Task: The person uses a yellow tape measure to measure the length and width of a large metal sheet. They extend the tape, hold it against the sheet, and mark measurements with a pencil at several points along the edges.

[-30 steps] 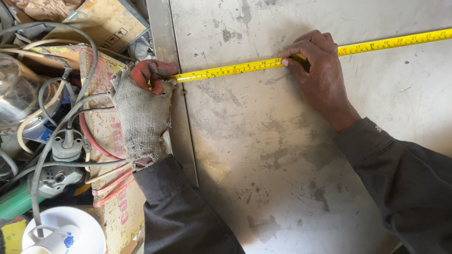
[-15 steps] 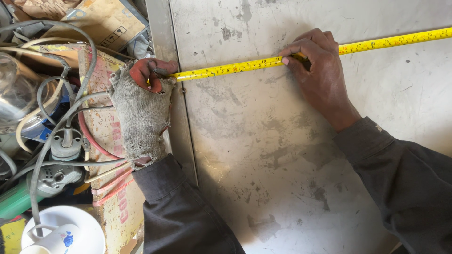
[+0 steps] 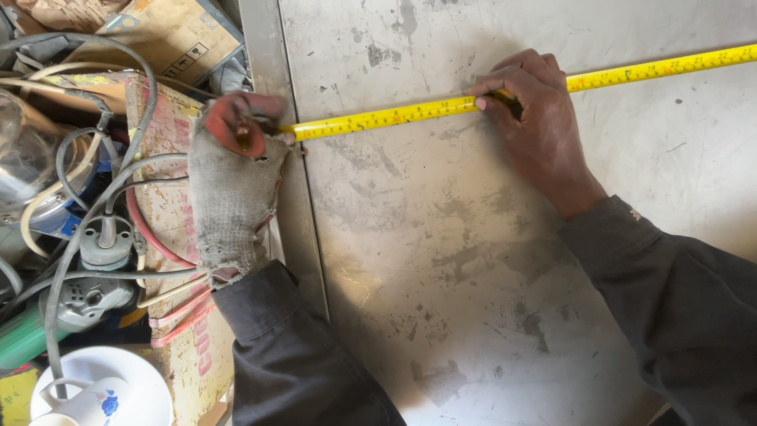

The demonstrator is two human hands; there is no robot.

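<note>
A yellow tape measure (image 3: 394, 116) stretches across a grey, stained metal sheet (image 3: 489, 260), from the sheet's left edge out past the right side of the view. My left hand (image 3: 233, 185), in a worn grey knit glove with red fingertips, pinches the tape's end at the sheet's left edge. My bare right hand (image 3: 540, 118) presses down on the tape further along, fingertips on the blade, with a small dark object under them that I cannot make out. Both arms wear dark sleeves.
Left of the sheet lies clutter: a cardboard box (image 3: 169, 31), tangled cables (image 3: 87, 189), a grey angle grinder (image 3: 91, 296), a green tube (image 3: 24, 339), and a white cup (image 3: 83, 398) on a white saucer. A flat metal strip (image 3: 264, 63) borders the sheet.
</note>
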